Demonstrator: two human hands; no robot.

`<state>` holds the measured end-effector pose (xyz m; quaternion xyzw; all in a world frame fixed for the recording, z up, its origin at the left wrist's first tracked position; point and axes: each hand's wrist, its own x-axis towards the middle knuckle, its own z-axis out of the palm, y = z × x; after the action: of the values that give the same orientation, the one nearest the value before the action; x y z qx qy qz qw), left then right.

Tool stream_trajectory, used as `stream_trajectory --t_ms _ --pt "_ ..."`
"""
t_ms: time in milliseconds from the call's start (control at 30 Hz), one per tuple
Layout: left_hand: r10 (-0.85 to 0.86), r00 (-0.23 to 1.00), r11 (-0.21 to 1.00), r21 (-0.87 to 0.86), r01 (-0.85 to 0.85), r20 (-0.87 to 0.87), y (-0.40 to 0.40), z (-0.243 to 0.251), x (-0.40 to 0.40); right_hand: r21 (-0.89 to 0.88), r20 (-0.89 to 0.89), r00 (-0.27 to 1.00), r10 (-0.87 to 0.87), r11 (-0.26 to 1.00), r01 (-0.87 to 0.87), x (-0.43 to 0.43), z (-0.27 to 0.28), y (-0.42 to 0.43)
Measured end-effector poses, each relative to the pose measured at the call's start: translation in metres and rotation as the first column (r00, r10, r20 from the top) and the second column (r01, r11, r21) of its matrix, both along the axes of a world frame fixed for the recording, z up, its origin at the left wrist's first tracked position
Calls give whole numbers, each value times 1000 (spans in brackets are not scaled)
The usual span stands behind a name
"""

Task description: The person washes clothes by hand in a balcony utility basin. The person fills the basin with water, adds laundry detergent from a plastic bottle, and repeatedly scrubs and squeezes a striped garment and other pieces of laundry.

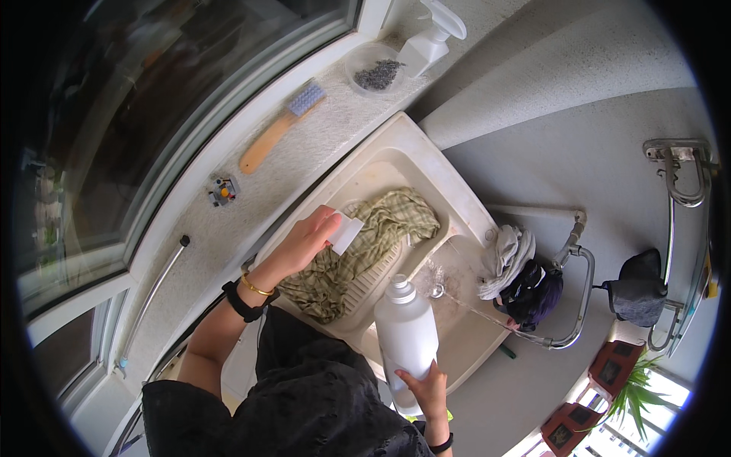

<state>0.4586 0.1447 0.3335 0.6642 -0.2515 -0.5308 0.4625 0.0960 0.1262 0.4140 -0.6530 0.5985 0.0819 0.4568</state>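
Note:
My left hand (305, 240) holds a white plastic cap (347, 233) by its side, above a crumpled green plaid cloth (394, 223). That cloth lies in the basin of a cream laundry sink (411, 137), partly over the ribbed washboard (374, 280). A large white plastic bottle (404, 331) stands out in front of me, its threaded neck uncapped and pointing toward the sink. Around the bottle's lower part is my right hand (425, 388), with the thumb on its side. The inside of the cap is hidden from view.
On the ledge lie a wooden-handled brush (280, 128), a small cluster of toy-like pieces (224, 191), a clear bowl of dark bits (376, 69) and a white spray bottle (428, 43). Grey cloth (508, 257) and dark cloth (531, 294) hang beside the metal pipe (585, 303).

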Motion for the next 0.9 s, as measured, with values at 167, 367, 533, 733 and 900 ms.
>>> stream_trajectory --t_ms 167,367,533,733,900 --pt "-2 1000 1000 27 1 8 11 -10 7 -42 -12 996 86 995 -86 1 -6 -1" --pt "27 997 1000 -2 -28 -70 15 -7 10 -72 6 990 143 987 -143 12 -3 -5" --pt "44 992 999 11 -43 -117 14 -4 11 20 -20 995 96 995 -96 17 -2 -6" --pt "62 975 996 73 -48 -211 17 -4 12 56 -24 997 78 995 -76 20 -2 -5" --pt "57 974 996 79 -41 -220 20 -10 11 72 -57 996 67 995 -63 28 3 -6"
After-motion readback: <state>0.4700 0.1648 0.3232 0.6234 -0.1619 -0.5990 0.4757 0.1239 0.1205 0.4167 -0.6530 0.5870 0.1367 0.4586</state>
